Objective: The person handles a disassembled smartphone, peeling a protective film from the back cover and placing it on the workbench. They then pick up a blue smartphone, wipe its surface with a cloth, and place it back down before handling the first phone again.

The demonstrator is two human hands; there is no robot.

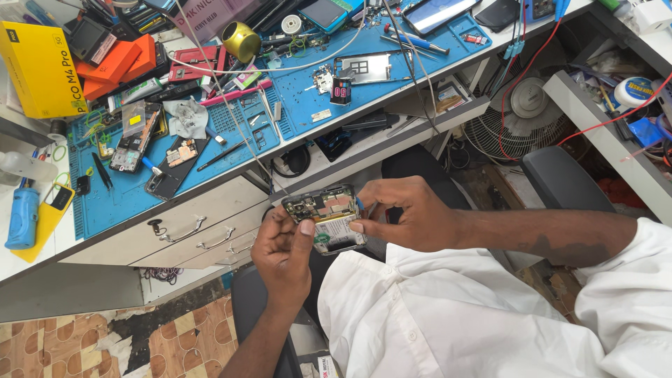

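Fingers [301, 231] of the left hand [280, 259] are pinched on the opened phone [325, 217], held at frame centre below the table [105, 203]. The right hand [406, 213] is closed on a small blue tool [360, 204]; gentle, steady prying is advised.

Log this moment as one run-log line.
left hand: holds opened phone | right hand: pinches phone's edge, small blue tool at fingers | behind: blue repair mat on workbench
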